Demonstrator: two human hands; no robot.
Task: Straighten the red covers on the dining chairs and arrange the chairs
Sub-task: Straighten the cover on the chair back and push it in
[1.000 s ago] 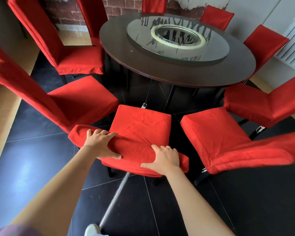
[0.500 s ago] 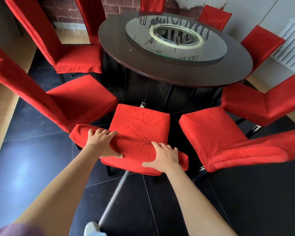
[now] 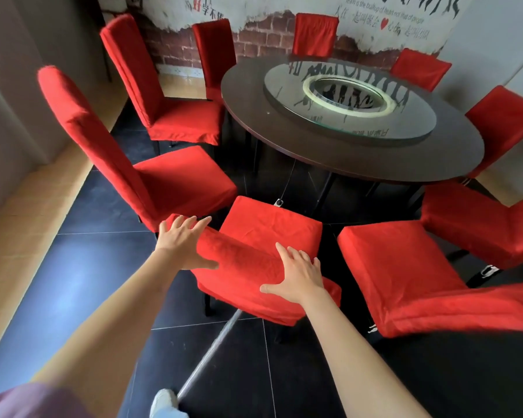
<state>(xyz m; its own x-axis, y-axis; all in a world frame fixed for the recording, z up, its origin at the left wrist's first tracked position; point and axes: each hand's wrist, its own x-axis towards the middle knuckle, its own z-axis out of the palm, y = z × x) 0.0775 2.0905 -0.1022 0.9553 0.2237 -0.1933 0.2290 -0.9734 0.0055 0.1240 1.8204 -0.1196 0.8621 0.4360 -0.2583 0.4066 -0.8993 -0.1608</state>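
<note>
A red-covered chair (image 3: 269, 233) stands right below me, its back top toward me and its seat toward the round table (image 3: 354, 152). My left hand (image 3: 183, 241) rests on the left end of the chair's back top, fingers spread and nearly straight, thumb under the edge. My right hand (image 3: 298, 274) lies flat on the right end of the back top, fingers straight. Neither hand is curled round the cover. The cover shows light creases on the seat.
Several more red-covered chairs ring the dark table: one close on the left (image 3: 163, 182), one close on the right (image 3: 405, 282), others beyond. A glass turntable (image 3: 351, 101) sits on the table. A metal pole (image 3: 212, 348) lies on the dark tile floor by my shoe (image 3: 163, 402).
Both hands have loosened from gripping the back top to lying nearly flat on it. My head has lifted, so more of the wall and far chairs shows.
</note>
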